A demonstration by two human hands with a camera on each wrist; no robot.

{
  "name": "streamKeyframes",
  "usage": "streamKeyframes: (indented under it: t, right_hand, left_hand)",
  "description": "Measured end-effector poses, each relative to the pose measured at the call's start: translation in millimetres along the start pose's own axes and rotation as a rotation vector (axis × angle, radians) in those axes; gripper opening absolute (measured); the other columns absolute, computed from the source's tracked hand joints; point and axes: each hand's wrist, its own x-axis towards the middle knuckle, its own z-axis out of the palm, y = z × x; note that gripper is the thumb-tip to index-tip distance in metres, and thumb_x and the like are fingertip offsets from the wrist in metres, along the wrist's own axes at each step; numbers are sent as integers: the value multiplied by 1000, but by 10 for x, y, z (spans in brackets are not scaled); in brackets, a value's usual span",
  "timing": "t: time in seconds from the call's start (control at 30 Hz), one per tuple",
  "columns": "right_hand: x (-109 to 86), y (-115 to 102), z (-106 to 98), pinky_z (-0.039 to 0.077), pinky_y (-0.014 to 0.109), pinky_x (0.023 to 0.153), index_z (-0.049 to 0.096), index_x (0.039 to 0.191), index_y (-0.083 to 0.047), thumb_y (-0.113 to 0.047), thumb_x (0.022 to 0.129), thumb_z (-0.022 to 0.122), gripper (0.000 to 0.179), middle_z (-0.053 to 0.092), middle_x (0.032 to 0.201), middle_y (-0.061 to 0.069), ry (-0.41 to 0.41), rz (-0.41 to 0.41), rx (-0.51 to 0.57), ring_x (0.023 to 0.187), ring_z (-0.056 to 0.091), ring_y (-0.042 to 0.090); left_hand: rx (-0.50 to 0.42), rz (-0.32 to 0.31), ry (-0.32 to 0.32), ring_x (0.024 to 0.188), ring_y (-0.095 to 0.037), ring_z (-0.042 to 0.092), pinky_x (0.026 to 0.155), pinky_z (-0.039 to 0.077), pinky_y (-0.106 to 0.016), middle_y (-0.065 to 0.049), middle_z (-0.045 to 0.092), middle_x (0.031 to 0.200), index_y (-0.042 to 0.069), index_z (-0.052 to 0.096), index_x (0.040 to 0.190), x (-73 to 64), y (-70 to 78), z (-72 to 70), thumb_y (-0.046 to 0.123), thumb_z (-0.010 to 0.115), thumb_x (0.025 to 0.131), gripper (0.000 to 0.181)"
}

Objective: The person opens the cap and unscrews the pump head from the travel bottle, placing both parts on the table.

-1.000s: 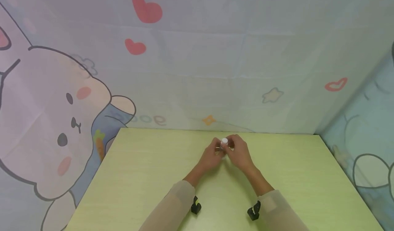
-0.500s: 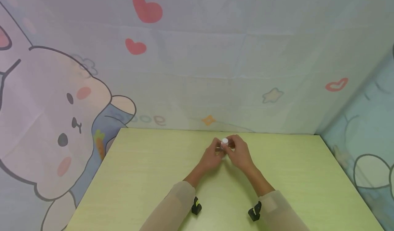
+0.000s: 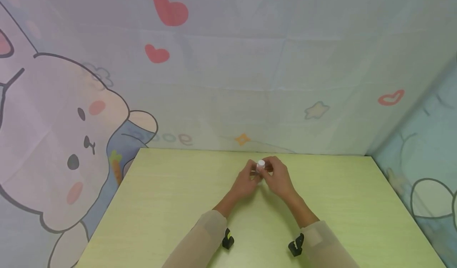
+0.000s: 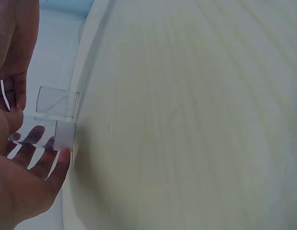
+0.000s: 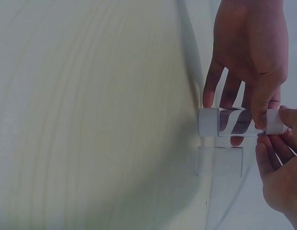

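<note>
A small clear bottle with a white bottom (image 5: 208,122) and a white cap (image 3: 261,163) stands upright over the far middle of the table. My left hand (image 3: 245,182) grips it from the left, its fingers (image 4: 55,177) wrapped behind the see-through body and reaching down to the white bottom. From the right, my right hand (image 3: 280,176) pinches the cap between thumb and fingers at the top, as the right wrist view shows. A clear straight-sided cylinder (image 5: 219,162), like a small cup or cover, stands just right of the bottle; in the head view the hands hide it.
The pale yellow-green table (image 3: 171,192) ends at the back against a printed cloth backdrop (image 3: 221,61), close behind both hands. A black clip-like piece (image 3: 227,239) sits at the left sleeve, and a similar one (image 3: 296,245) at the right.
</note>
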Motion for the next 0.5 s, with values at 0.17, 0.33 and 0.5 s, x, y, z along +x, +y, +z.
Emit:
streamKeyframes:
  t: [0.17,0.33,0.5]
  right_hand:
    - [3,-12,-12,59,51,94,65,119,4,-9,99,76,26,66,113,17,-2,-10,0,105,67,35]
    - [7,-4,-16,59,52,94,65,120,3,-8,99,76,26,67,113,17,-13,-20,7,105,67,35]
    - [14,15,-16,59,51,95,65,120,2,-9,100,75,26,67,113,17,-16,-14,5,105,67,35]
  left_hand:
    - [-7,-16,-3,130,-30,64,110,53,-46,-7,66,136,17,51,118,-5,19,3,23,64,108,17]
    - [-7,-6,-2,129,-30,64,109,53,-45,-7,67,135,17,51,117,-7,24,1,23,64,108,17]
    - [-8,-4,-2,130,-29,64,111,52,-45,-7,67,134,17,51,117,-5,19,1,24,64,108,17]
